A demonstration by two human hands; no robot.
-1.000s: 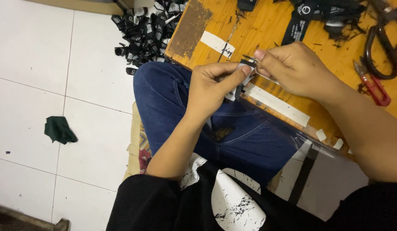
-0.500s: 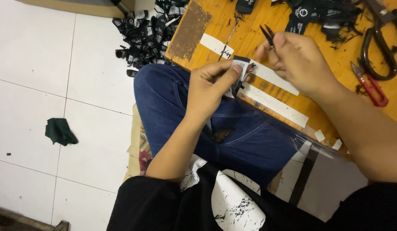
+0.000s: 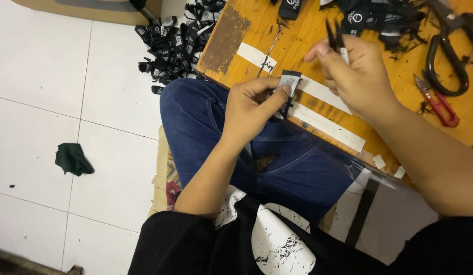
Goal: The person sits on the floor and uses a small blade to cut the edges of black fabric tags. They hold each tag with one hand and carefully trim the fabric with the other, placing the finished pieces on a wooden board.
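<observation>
My left hand pinches a small black-and-white label; my right hand grips black snips. White strips lie on the orange board; black labels heaped on floor.

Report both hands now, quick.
Left hand: closed, pinching a small fabric label.
Right hand: closed, holding small black snips.

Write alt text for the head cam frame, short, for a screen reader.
Seen from above, a seated person's left hand pinches a small black-and-white fabric label while the right hand holds a small black pointed tool above a wooden board. Large black scissors and red snips lie on the board; black labels are heaped on the white tile floor.
</observation>
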